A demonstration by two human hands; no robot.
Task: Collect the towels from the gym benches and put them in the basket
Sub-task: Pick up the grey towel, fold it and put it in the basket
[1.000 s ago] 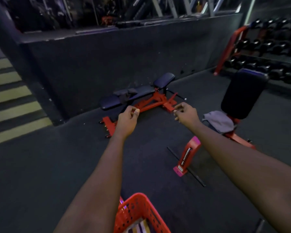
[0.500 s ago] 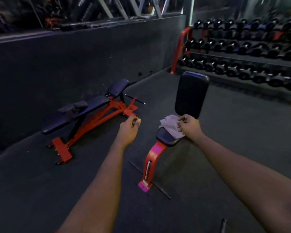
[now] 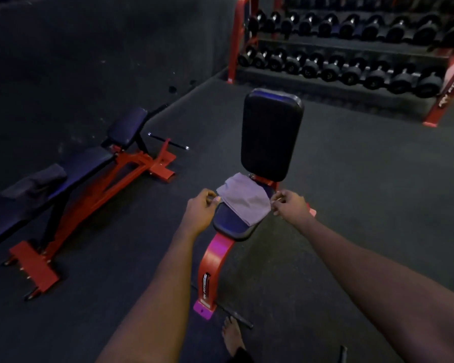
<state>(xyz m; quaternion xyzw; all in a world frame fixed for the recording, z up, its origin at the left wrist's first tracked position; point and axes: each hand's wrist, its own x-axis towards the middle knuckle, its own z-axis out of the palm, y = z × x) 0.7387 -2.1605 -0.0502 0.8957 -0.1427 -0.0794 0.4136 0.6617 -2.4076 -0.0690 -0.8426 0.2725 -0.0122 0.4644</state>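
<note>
Head view: grey towel (image 3: 243, 199) lies on seat of upright worktop (image 3: 232, 226), between both hands. Left hand (image 3: 199, 208) pinching left edge; right hand (image 3: 290, 205) fingers curled at right edge, grip unclear. Second dark towel (image 3: 34, 180) on flat worktop (image 3: 87, 166), well left. Basket not in view.

Grey towel (image 3: 243, 199) lies on seat of upright desk (image 3: 232, 226). Left hand (image 3: 201, 206) pinches towel's left edge, right hand (image 3: 290, 205) at its right edge, fingers curled. Dark towel (image 3: 34, 180) on flat desk (image 3: 84, 166) left. Dumbbell rack (image 3: 351, 48) behind.
</note>
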